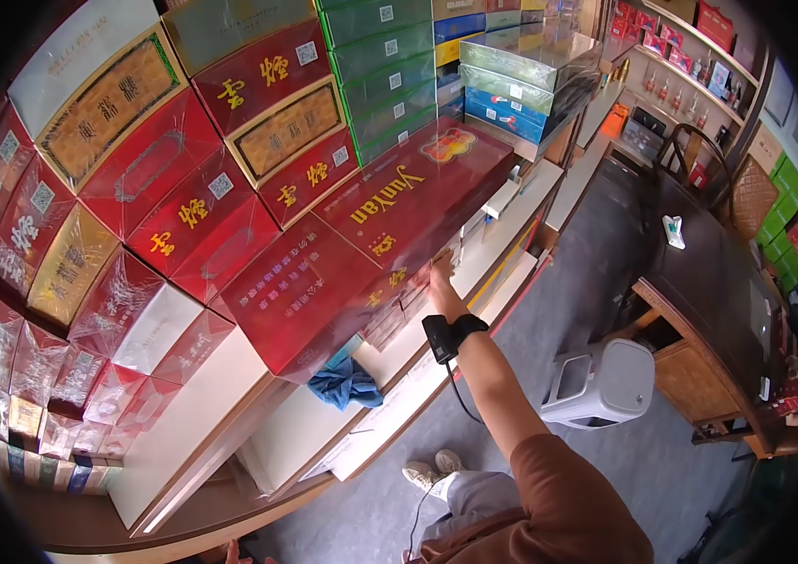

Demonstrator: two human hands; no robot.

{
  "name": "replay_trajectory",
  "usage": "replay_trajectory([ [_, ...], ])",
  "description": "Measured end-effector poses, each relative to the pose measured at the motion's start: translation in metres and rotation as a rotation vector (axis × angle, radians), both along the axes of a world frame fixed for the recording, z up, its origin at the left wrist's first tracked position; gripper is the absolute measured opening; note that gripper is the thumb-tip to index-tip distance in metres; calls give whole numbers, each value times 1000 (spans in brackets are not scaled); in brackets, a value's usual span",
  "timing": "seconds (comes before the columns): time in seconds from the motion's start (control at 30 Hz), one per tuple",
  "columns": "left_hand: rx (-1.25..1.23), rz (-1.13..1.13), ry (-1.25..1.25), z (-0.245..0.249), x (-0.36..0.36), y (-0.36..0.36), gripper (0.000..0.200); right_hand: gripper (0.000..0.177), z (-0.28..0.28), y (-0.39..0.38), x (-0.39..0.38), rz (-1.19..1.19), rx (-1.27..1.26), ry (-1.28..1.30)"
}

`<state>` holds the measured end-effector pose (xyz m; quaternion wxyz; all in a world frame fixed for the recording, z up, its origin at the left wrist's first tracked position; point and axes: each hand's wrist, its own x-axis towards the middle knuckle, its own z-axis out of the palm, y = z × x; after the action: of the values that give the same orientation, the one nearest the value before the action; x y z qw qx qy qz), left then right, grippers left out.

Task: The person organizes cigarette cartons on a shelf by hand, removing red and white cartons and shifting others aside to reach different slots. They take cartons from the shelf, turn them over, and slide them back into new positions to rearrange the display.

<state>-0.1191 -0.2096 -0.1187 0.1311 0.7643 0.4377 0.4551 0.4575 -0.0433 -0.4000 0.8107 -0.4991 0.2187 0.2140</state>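
My right hand (440, 273) reaches to the front side of a large red box (408, 202) with yellow "YinYan" lettering, touching it or very near it; its fingers are small and partly hidden. The wrist wears a black strap with a small device (438, 338) and a cable. Only a few fingers of my left hand (234, 553) show at the bottom edge, apart, with nothing seen in them. Below the red box, a blue cloth (346, 383) lies on the shelf. Reddish packs (386, 321) sit beside the box's front side.
Stacked red and gold cartons (183, 221) fill the left, with green cartons (385, 80) behind. Clear-wrapped boxes (512, 89) stand beyond the red box. On the right are a grey-white bin (620, 381), a dark desk (700, 291) and a chair (700, 160).
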Motion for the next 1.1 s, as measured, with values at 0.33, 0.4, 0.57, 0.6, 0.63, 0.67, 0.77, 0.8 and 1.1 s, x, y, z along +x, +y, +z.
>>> replay_trajectory([
  [0.33, -96, 31, -30, -10, 16, 4, 52, 56, -68, 28, 39, 309, -337, -110],
  [0.4, -99, 1, -47, -13, 17, 4, 54, 41, -22, 8, 10, 48, -21, -155],
  [0.57, -150, 1, -33, -15, 17, 1, 53, 31, 63, -26, -25, -23, 109, -39],
  [0.6, -153, -5, -44, -15, 17, 1, 52, 30, 86, -36, -38, -34, 170, 57],
  [0.63, -155, -8, -57, -15, 17, 0, 52, 31, 39, -36, -14, 89, 363, 12],
  [0.67, -152, -8, -61, -16, 17, 1, 52, 32, -8, -35, 9, 234, 554, -25],
  [0.77, -141, -10, -61, -16, 15, -2, 51, 36, -3, -39, 5, 261, 511, 9],
  [0.8, -109, -17, -46, -14, 17, -2, 52, 39, 34, -45, -10, 135, 301, 68],
  [1.1, -117, -48, -63, -8, 16, -9, 50, 43, 80, -125, -40, -69, 176, 34],
])
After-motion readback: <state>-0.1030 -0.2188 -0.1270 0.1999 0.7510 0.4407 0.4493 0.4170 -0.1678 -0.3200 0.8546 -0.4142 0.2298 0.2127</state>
